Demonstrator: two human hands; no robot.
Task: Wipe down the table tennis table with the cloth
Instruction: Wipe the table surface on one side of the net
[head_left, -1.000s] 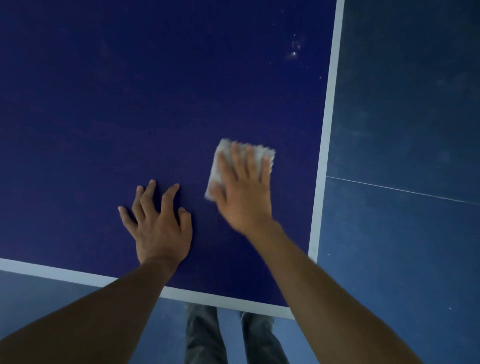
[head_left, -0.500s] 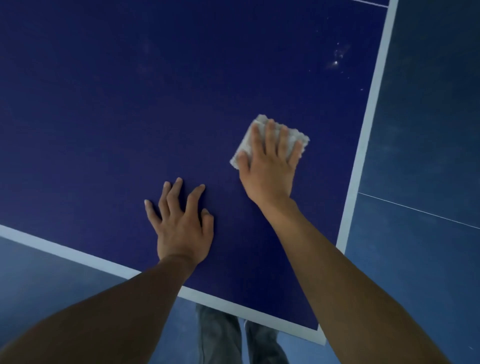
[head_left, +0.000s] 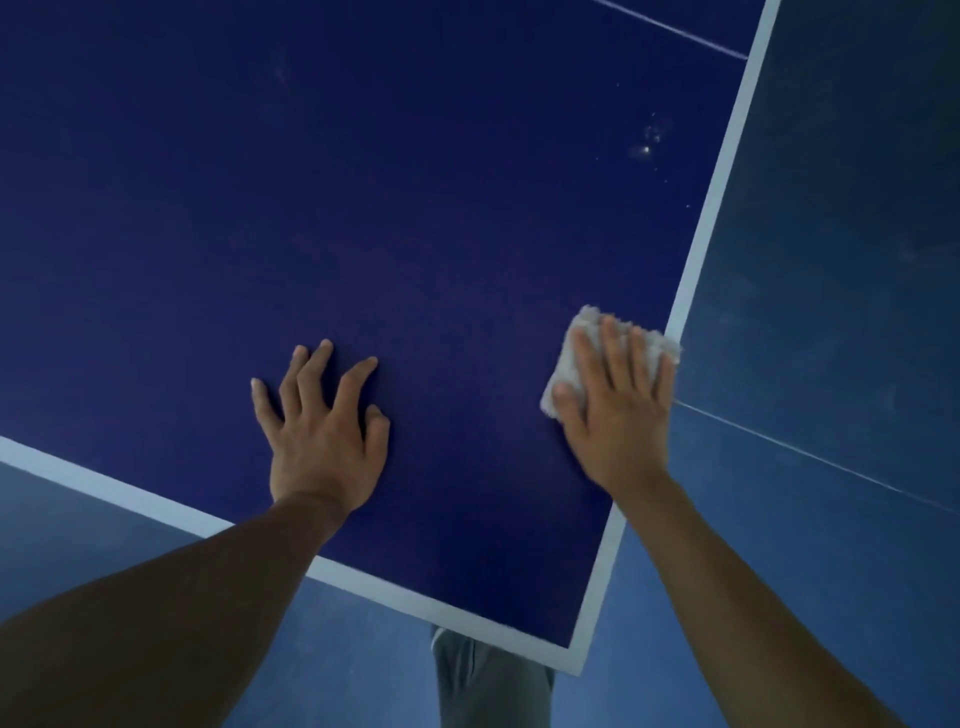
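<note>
The dark blue table tennis table fills most of the view, and its near right corner with white border lines lies in front of me. A folded white cloth lies on the table right at the right-hand white edge line. My right hand presses flat on the cloth with straight fingers, covering most of it. My left hand rests on the bare table surface to the left, fingers spread.
A patch of small white specks sits on the table farther up, near the right edge. A blue floor with a thin white line lies beyond the table's right side. My grey trouser legs show below the near corner.
My right hand has slid the cloth to the right, from the table's inner area to the right edge line. The view has shifted and tilted. My left hand stays planted on the table.
</note>
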